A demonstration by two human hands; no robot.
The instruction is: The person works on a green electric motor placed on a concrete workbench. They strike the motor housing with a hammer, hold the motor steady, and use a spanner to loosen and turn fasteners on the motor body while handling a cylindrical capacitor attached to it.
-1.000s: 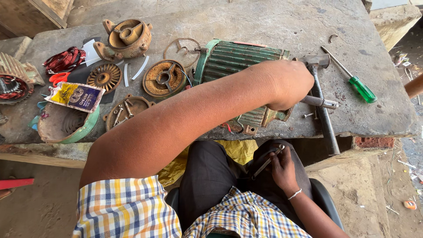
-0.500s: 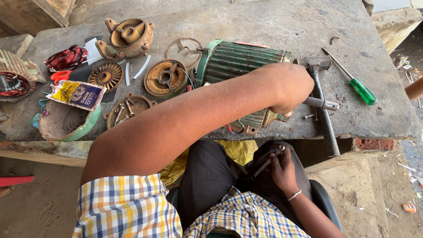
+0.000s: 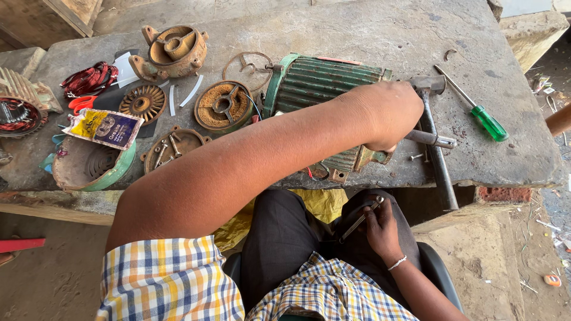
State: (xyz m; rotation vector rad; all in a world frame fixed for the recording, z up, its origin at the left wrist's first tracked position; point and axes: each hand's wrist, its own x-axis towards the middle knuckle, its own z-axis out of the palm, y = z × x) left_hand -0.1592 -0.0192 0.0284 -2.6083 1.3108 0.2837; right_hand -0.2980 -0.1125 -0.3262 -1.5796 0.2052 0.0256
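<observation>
Green ribbed motor housing (image 3: 324, 83) lies on its side on grey stone workbench (image 3: 357, 30), near front edge. Left hand (image 3: 389, 116) reaches across, closed over motor's right end beside metal shaft (image 3: 431, 139) (fingers hidden, exact hold unclear). Hammer (image 3: 437, 151) just right of hand, handle overhanging edge. Right hand (image 3: 380, 229) rests in lap, closed around thin metal tool (image 3: 360, 220). Green-handled screwdriver (image 3: 476, 113) farther right.

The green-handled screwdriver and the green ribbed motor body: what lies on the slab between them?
In the head view, a hammer lies between the screwdriver and the motor body, its handle overhanging the slab's edge. The left hand rests there too, on the motor's shaft end.
</observation>
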